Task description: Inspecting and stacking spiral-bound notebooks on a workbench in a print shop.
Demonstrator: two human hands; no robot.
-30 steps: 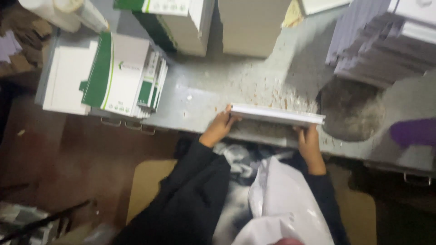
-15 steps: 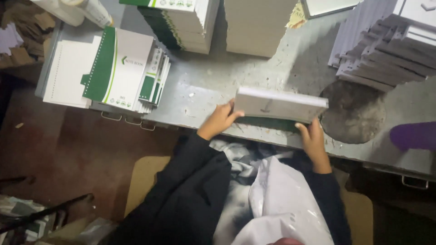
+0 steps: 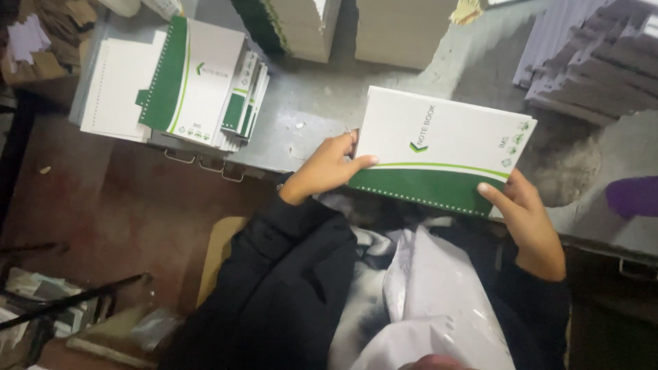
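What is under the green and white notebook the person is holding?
Beneath the notebook, held by the left hand and right hand, the grey table shows around its edges. Whatever lies directly below is covered.

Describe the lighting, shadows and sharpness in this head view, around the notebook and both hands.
Head view: light is dim and uneven; the white-and-green notebook is the brightest area, its cover fairly sharp. The left hand and right hand grip its edges, slightly soft. The grey table is mid-lit, with a dark shadow patch right of the notebook. The floor at lower left is murky; the cover stack looks mildly blurred.
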